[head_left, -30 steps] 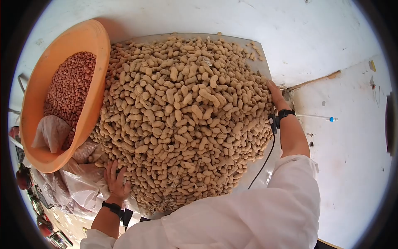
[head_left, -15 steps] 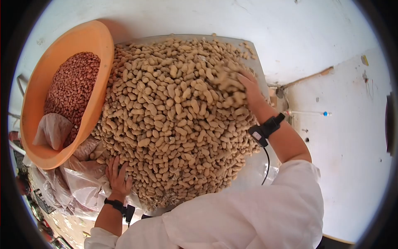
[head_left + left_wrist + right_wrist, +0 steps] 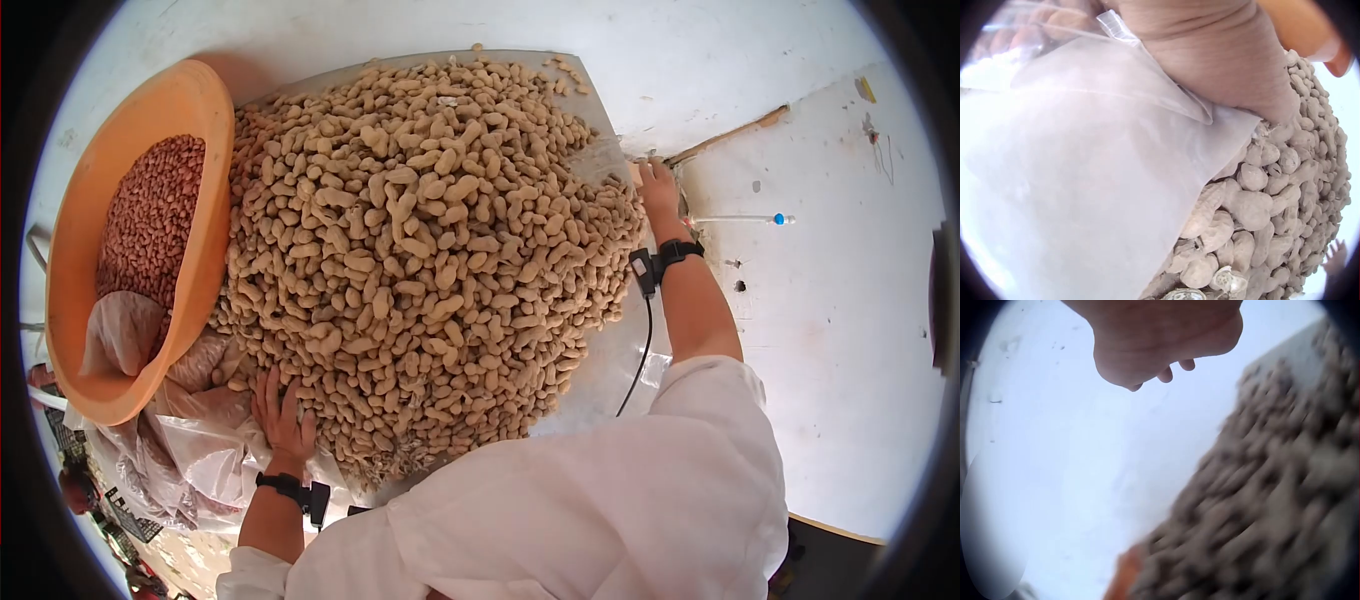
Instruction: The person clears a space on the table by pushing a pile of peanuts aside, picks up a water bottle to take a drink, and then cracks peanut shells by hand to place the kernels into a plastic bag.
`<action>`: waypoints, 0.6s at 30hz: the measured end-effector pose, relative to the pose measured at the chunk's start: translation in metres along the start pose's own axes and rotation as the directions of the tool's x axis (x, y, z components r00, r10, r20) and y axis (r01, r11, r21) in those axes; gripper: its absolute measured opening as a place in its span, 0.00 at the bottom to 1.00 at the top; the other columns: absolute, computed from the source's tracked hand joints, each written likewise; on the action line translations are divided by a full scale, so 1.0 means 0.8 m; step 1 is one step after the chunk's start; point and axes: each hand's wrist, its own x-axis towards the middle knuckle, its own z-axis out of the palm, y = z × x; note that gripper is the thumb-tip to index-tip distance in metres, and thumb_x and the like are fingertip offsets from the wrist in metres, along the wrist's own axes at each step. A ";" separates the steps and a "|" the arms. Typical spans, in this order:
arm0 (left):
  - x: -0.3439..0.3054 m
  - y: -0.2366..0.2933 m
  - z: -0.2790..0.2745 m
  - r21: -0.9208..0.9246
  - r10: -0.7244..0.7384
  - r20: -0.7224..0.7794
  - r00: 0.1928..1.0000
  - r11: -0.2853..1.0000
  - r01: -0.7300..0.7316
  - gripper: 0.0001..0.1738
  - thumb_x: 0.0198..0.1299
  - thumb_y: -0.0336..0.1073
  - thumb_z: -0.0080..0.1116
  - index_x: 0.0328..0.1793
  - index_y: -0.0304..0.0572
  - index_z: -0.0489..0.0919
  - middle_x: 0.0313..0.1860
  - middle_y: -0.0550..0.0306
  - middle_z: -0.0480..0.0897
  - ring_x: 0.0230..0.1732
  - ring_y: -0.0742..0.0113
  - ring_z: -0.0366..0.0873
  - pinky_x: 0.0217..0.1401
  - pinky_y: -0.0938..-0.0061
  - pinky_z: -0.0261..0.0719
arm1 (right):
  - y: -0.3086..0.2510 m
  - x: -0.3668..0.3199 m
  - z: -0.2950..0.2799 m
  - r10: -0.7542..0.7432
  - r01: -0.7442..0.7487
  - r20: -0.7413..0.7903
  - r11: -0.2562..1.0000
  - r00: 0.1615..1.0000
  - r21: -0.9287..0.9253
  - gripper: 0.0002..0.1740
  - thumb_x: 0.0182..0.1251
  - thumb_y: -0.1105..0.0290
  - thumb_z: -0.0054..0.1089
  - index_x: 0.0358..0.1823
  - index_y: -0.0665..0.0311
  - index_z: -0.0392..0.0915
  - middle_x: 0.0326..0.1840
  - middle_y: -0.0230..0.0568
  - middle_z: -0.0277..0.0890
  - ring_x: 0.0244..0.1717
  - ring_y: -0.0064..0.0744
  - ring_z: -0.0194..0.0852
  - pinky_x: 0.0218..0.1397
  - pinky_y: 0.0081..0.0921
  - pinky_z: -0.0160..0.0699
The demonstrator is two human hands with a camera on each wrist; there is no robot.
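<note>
A large heap of unshelled peanuts (image 3: 430,250) covers most of a metal tabletop. My left hand (image 3: 284,418) rests with spread fingers against the heap's lower left edge, beside a clear plastic bag (image 3: 205,455); in the left wrist view the hand (image 3: 1210,50) lies over a sheet of plastic (image 3: 1085,162) next to the peanuts. At the heap's right edge, my right hand (image 3: 657,198) is raised by the table's rim with its fingers loosely extended. The right wrist view shows that hand (image 3: 1166,337) away from the blurred peanuts (image 3: 1254,506), nothing visible in it.
An orange basin (image 3: 75,240) holding red shelled peanuts (image 3: 160,215) and a plastic bag (image 3: 122,332) stands at the left. A white wall (image 3: 820,350) rises behind and to the right, with a thin pipe (image 3: 740,218) near the corner.
My right hand swept inward over the heap's upper right, moving peanuts, then came back out to the right edge. A bare patch of tabletop shows there now. My left hand stays in place.
</note>
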 end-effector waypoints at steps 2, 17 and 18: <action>0.003 -0.001 0.000 -0.003 -0.004 -0.001 1.000 1.000 0.004 0.31 0.59 0.58 0.40 0.58 0.45 0.75 0.70 0.47 0.61 0.71 0.44 0.53 0.67 0.46 0.46 | 0.051 0.001 0.020 0.155 -0.195 0.211 0.963 0.965 0.183 0.23 0.65 0.55 0.50 0.54 0.64 0.75 0.51 0.46 0.76 0.54 0.41 0.71 0.58 0.32 0.65; -0.005 -0.001 -0.005 -0.062 -0.032 -0.004 0.999 0.998 0.032 0.29 0.54 0.53 0.49 0.60 0.51 0.74 0.72 0.53 0.59 0.72 0.48 0.50 0.69 0.45 0.44 | -0.233 -0.119 0.019 0.202 -0.409 0.409 0.750 0.890 0.520 0.30 0.62 0.51 0.53 0.62 0.61 0.69 0.66 0.43 0.64 0.65 0.40 0.60 0.64 0.33 0.58; -0.005 -0.001 -0.006 -0.073 -0.030 -0.003 1.000 0.997 0.029 0.29 0.54 0.53 0.49 0.60 0.51 0.74 0.72 0.53 0.58 0.72 0.48 0.50 0.69 0.45 0.44 | -0.258 -0.129 0.016 0.179 -0.404 0.419 0.734 0.890 0.546 0.30 0.63 0.52 0.53 0.63 0.60 0.69 0.66 0.43 0.64 0.65 0.39 0.60 0.64 0.33 0.58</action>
